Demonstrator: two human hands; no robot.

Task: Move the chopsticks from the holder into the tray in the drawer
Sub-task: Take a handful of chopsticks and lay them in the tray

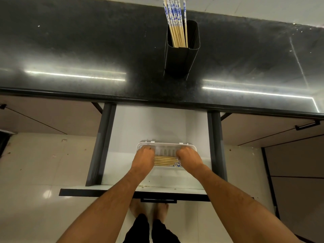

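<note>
A polished, speckled black stone desk [87, 50] carries one tall, dark, rounded-rectangular holder [182, 57] near its back edge, and in it stand about eight slim bamboo chopsticks [177, 23] with blue-and-white patterned tops. Below the desk's front edge, one drawer [140, 130] with a smooth white floor and dark grey sides stands open. Near its front sits one white plastic tray [166, 146], rounded at the corners and ribbed inside. About five more chopsticks in the tray [165, 161] lie side by side along its front edge. The left hand [144, 156] and right hand [188, 156] rest curled at the tray's two ends; whether they grip anything cannot be told.
</note>
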